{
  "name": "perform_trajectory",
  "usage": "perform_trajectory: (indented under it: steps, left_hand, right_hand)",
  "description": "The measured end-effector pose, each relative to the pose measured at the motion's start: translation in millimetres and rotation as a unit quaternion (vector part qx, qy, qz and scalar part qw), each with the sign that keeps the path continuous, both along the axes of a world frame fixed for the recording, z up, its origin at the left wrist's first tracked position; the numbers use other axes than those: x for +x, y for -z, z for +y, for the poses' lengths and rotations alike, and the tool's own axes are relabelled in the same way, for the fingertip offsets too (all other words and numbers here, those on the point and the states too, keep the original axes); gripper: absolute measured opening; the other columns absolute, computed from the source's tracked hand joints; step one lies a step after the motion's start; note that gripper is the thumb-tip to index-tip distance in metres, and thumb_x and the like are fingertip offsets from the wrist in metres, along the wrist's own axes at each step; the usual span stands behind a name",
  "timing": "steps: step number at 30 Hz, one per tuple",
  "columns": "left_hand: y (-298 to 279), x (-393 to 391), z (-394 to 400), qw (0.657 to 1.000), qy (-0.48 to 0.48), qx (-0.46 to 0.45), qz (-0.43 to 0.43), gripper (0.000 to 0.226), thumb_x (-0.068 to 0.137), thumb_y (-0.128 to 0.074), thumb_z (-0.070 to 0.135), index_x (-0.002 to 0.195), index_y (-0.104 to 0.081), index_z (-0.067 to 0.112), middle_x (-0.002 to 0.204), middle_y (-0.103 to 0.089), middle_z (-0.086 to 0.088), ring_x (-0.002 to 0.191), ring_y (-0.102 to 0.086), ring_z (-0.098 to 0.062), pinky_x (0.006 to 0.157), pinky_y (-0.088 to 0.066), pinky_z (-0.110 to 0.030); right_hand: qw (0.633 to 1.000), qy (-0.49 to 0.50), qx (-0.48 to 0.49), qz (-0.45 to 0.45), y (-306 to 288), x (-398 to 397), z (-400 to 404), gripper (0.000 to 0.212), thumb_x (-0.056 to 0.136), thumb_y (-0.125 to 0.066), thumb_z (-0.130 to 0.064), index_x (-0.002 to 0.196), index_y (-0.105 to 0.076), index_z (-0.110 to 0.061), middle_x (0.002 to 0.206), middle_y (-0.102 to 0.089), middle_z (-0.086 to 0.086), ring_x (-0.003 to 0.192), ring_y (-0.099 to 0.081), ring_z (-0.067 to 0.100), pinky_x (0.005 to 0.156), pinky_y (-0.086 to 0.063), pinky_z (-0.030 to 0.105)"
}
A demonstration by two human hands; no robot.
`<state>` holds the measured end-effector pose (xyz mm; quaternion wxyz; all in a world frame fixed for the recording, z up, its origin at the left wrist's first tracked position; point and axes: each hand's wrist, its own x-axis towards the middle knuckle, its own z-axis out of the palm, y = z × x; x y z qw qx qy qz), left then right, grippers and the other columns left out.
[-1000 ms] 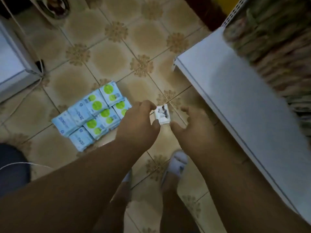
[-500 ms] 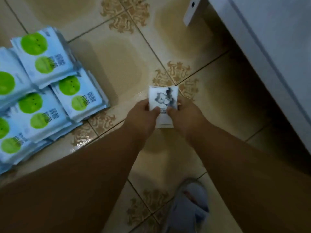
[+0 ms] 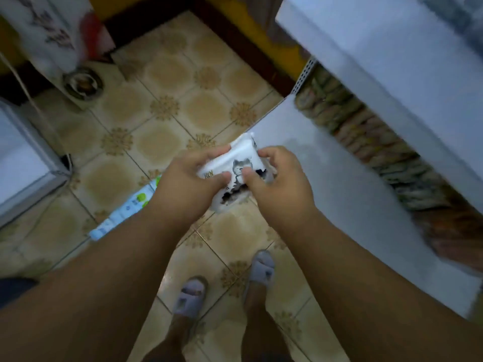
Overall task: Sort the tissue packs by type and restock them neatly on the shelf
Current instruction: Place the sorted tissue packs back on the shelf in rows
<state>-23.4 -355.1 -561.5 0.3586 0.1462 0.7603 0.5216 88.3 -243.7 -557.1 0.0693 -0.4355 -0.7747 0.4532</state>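
A small white plastic-wrapped tissue pack with a grey cat print [image 3: 241, 168] is held above the tiled floor, just beside the white shelf board [image 3: 339, 178]. It is pinched by the left hand [image 3: 188, 178] and the right hand [image 3: 277, 178], thumbs on top. The pack is judged light, soft and slippery-filmed; gripping across both short ends is advised.

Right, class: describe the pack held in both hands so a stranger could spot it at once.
Start at the white shelf on the right. Just off its near-left edge, the left hand and right hand grip a white tissue pack. Unlike the blue, green-dotted packs on the floor, it shows a grey cat.
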Motion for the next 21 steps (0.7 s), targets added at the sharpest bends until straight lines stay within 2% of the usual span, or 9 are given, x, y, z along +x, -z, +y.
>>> perform_trajectory:
  steps: [3, 6, 10, 13, 16, 19, 21]
  left_hand:
    - [-128.1, 20.3, 4.1, 0.996, 0.002, 0.074, 0.041, 0.050, 0.080, -0.079, 0.014, 0.103, -0.059, 0.052, 0.112, -0.064, 0.009, 0.085, -0.069, -0.004, 0.068, -0.056, -0.024]
    - [-231.1, 52.4, 17.1, 0.979, -0.009, 0.199, 0.042, 0.051, 0.080, -0.078, 0.005, 0.107, -0.050, 0.037, 0.106, -0.066, 0.011, 0.089, -0.068, 0.001, 0.070, -0.056, -0.024]
    - [-340.4, 115.7, 33.9, 0.948, 0.066, 0.307, 0.057, 0.042, 0.083, -0.077, 0.010, 0.112, -0.054, 0.031, 0.109, -0.066, 0.007, 0.092, -0.068, -0.002, 0.071, -0.058, -0.024]
    - [-394.6, 167.3, 39.6, 0.927, 0.112, 0.346, 0.094, 0.041, 0.085, -0.074, 0.018, 0.116, -0.055, 0.035, 0.114, -0.064, 0.011, 0.096, -0.065, 0.000, 0.075, -0.057, -0.021]
    - [-426.5, 221.4, 49.6, 0.911, 0.142, 0.367, 0.121, 0.041, 0.088, -0.072, 0.024, 0.120, -0.052, 0.042, 0.114, -0.062, 0.016, 0.093, -0.064, 0.005, 0.075, -0.055, -0.019]
    - [-448.6, 283.8, 72.1, 0.900, 0.155, 0.392, 0.111, 0.047, 0.085, -0.075, 0.024, 0.121, -0.049, 0.042, 0.115, -0.061, 0.019, 0.098, -0.063, 0.002, 0.083, -0.056, -0.027]
    - [-460.6, 331.6, 93.6, 0.897, 0.161, 0.398, 0.101, 0.051, 0.083, -0.078, 0.025, 0.123, -0.049, 0.040, 0.115, -0.062, 0.019, 0.100, -0.062, 0.002, 0.084, -0.055, -0.027]
  right_hand:
    - [0.996, 0.057, 0.044, 0.062, -125.0, 30.1, -14.2, 0.027, 0.091, -0.065, -0.038, 0.116, -0.056, -0.033, 0.110, -0.062, -0.019, 0.099, -0.057, -0.004, 0.082, -0.046, 0.018]
    - [0.972, 0.146, 0.127, 0.129, -226.9, 68.2, -21.7, 0.022, 0.089, -0.067, -0.040, 0.105, -0.052, -0.040, 0.099, -0.062, -0.024, 0.093, -0.057, -0.009, 0.074, -0.043, 0.009]
    - [0.924, 0.234, 0.221, 0.208, -335.5, 134.8, -28.1, 0.033, 0.089, -0.068, -0.034, 0.111, -0.044, -0.038, 0.104, -0.062, -0.022, 0.095, -0.060, -0.008, 0.080, -0.049, 0.015]
    - [0.893, 0.265, 0.268, 0.245, -386.4, 188.2, -32.8, 0.044, 0.088, -0.070, -0.031, 0.118, -0.040, -0.041, 0.104, -0.061, -0.022, 0.096, -0.060, -0.008, 0.079, -0.048, 0.011]
    - [0.870, 0.290, 0.294, 0.270, -410.7, 241.9, -29.1, 0.045, 0.089, -0.070, -0.031, 0.126, -0.046, -0.036, 0.109, -0.061, -0.018, 0.097, -0.061, -0.005, 0.080, -0.050, 0.012]
    - [0.845, 0.315, 0.326, 0.283, -428.0, 306.1, -12.8, 0.041, 0.088, -0.070, -0.036, 0.124, -0.050, -0.036, 0.113, -0.061, -0.015, 0.100, -0.061, -0.002, 0.084, -0.053, 0.020]
    - [0.832, 0.332, 0.355, 0.269, -442.9, 358.3, 4.1, 0.039, 0.088, -0.069, -0.039, 0.122, -0.049, -0.037, 0.112, -0.061, -0.011, 0.098, -0.061, 0.000, 0.080, -0.051, 0.017]
